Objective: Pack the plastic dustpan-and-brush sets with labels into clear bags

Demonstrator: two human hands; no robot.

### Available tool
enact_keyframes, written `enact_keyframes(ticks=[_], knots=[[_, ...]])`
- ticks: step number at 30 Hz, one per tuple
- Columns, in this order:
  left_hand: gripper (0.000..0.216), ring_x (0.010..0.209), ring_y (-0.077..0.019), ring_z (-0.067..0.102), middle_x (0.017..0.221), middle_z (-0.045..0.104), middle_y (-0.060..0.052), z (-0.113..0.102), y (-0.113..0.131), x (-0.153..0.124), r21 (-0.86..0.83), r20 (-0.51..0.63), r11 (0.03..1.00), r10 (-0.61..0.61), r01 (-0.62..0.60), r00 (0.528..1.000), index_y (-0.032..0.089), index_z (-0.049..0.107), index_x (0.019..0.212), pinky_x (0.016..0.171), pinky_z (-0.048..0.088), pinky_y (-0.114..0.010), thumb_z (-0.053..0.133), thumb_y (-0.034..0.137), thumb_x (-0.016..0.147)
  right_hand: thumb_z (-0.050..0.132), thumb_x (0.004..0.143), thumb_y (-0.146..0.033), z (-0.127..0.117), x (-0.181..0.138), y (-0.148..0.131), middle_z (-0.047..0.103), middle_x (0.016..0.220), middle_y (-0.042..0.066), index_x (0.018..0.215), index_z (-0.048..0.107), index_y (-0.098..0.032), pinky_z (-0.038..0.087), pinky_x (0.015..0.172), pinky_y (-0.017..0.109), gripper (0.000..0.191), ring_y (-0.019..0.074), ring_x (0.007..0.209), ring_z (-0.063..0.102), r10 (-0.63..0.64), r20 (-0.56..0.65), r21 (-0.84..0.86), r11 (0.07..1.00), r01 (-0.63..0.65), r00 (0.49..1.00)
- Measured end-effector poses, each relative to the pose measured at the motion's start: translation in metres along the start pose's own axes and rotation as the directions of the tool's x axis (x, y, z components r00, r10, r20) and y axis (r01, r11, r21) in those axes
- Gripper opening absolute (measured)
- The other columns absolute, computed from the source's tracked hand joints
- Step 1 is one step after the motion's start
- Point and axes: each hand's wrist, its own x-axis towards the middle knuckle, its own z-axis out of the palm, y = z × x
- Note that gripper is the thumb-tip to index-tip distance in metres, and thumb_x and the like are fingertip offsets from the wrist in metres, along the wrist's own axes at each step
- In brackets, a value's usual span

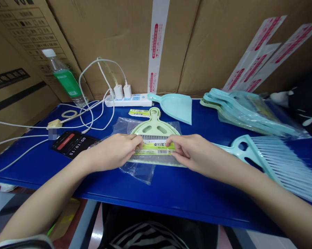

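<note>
A pale green hand brush [155, 128] lies flat on a clear plastic bag [138, 171] on the blue table [171, 193], its handle pointing away from me. A green and yellow paper label [156, 148] runs across its bristles. My left hand [114, 151] pinches the label's left end, fingers closed. My right hand [194, 152] pinches the right end the same way. Both hands rest on the brush and bag.
A light blue dustpan [175, 105] and a spare label [139, 112] lie behind the brush. Light blue brushes [277, 155] and bagged sets [246, 110] fill the right side. A phone showing a timer [74, 142], cables, a power strip [128, 100] and a bottle [66, 79] stand left. Cardboard boxes form the back wall.
</note>
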Motion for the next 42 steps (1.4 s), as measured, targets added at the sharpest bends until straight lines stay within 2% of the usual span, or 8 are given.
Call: enact_keyframes(ticks=[8, 14, 22, 25, 28, 33, 38, 42], knots=[[0.017, 0.069, -0.0159, 0.063, 0.094, 0.068, -0.006, 0.0038, 0.0010, 0.0023, 0.049, -0.034, 0.999, -0.019, 0.021, 0.999, 0.017, 0.051, 0.097, 0.061, 0.044, -0.027, 0.038, 0.012, 0.089, 0.048, 0.078, -0.007, 0.0041, 0.0008, -0.0038, 0.055, 0.059, -0.002, 0.092, 0.060, -0.020, 0.031, 0.050, 0.025, 0.023, 0.0142, 0.052, 0.051, 0.025, -0.001, -0.155, 0.988, -0.025, 1.000], [0.016, 0.069, -0.0144, 0.064, 0.096, 0.066, -0.005, 0.0036, 0.0034, 0.0023, 0.007, -0.023, 0.998, -0.060, 0.061, 0.998, 0.017, 0.051, 0.095, 0.062, 0.046, -0.026, 0.039, 0.011, 0.088, 0.050, 0.077, -0.004, 0.0030, 0.0022, -0.0079, 0.065, 0.067, 0.002, 0.092, 0.062, -0.017, 0.037, 0.067, 0.030, 0.023, 0.0177, 0.062, 0.059, -0.002, -0.011, -0.329, 0.944, -0.001, 1.000], [0.021, 0.070, -0.0161, 0.062, 0.095, 0.064, -0.005, 0.0053, 0.0022, 0.0039, 0.219, -0.051, 0.972, -0.076, 0.085, 0.996, 0.016, 0.056, 0.095, 0.060, 0.046, -0.028, 0.041, 0.006, 0.084, 0.047, 0.075, -0.006, -0.0006, 0.0006, -0.0062, 0.054, 0.056, -0.003, 0.103, 0.062, -0.018, 0.028, 0.050, 0.024, 0.034, 0.0152, 0.054, 0.053, 0.159, 0.032, -0.279, 0.949, -0.144, 0.987], [0.026, 0.078, -0.0182, 0.063, 0.097, 0.062, -0.005, 0.0056, 0.0024, 0.0041, 0.292, -0.080, 0.955, -0.020, 0.043, 0.997, 0.018, 0.059, 0.100, 0.063, 0.048, -0.028, 0.043, 0.004, 0.085, 0.047, 0.075, -0.005, -0.0022, 0.0022, -0.0085, 0.055, 0.059, -0.002, 0.103, 0.061, -0.017, 0.029, 0.051, 0.024, 0.034, 0.0157, 0.056, 0.055, 0.175, 0.054, -0.280, 0.948, -0.154, 0.983], [0.044, 0.082, -0.0172, 0.064, 0.103, 0.059, -0.003, 0.0050, 0.0043, 0.0046, 0.338, -0.013, 0.938, 0.089, -0.079, 0.996, 0.026, 0.058, 0.117, 0.066, 0.049, -0.027, 0.042, 0.000, 0.085, 0.048, 0.077, -0.004, -0.0031, 0.0032, -0.0101, 0.058, 0.062, -0.001, 0.106, 0.061, -0.016, 0.030, 0.052, 0.025, 0.034, 0.0167, 0.059, 0.057, 0.181, 0.080, -0.291, 0.945, -0.151, 0.980], [0.062, 0.083, -0.0170, 0.064, 0.102, 0.058, -0.003, 0.0042, 0.0075, 0.0062, 0.342, 0.073, 0.932, 0.101, -0.120, 0.992, 0.032, 0.048, 0.137, 0.065, 0.049, -0.025, 0.039, -0.003, 0.086, 0.048, 0.077, -0.004, -0.0031, 0.0008, -0.0085, 0.063, 0.065, 0.000, 0.106, 0.062, -0.017, 0.030, 0.050, 0.026, 0.035, 0.0171, 0.059, 0.058, 0.123, 0.065, -0.327, 0.940, -0.096, 0.990], [0.066, 0.086, -0.0171, 0.063, 0.098, 0.058, -0.002, 0.0051, 0.0086, 0.0073, 0.326, 0.083, 0.941, 0.066, -0.090, 0.994, 0.034, 0.048, 0.138, 0.068, 0.051, -0.025, 0.038, -0.004, 0.085, 0.047, 0.077, 0.001, -0.0040, -0.0017, -0.0034, 0.072, 0.092, 0.002, 0.117, 0.064, -0.026, 0.040, 0.065, 0.028, 0.051, 0.0162, 0.073, 0.064, -0.142, 0.018, -0.278, 0.950, 0.142, 0.990], [0.066, 0.086, -0.0170, 0.063, 0.097, 0.059, -0.003, 0.0057, 0.0094, 0.0078, 0.332, 0.095, 0.940, 0.049, -0.078, 0.994, 0.034, 0.048, 0.139, 0.067, 0.051, -0.024, 0.040, -0.003, 0.084, 0.050, 0.073, 0.005, -0.0032, -0.0014, -0.0012, 0.071, 0.085, 0.002, 0.112, 0.071, -0.029, 0.041, 0.069, 0.031, 0.055, 0.0171, 0.074, 0.064, -0.248, 0.034, -0.337, 0.909, 0.245, 0.968]])
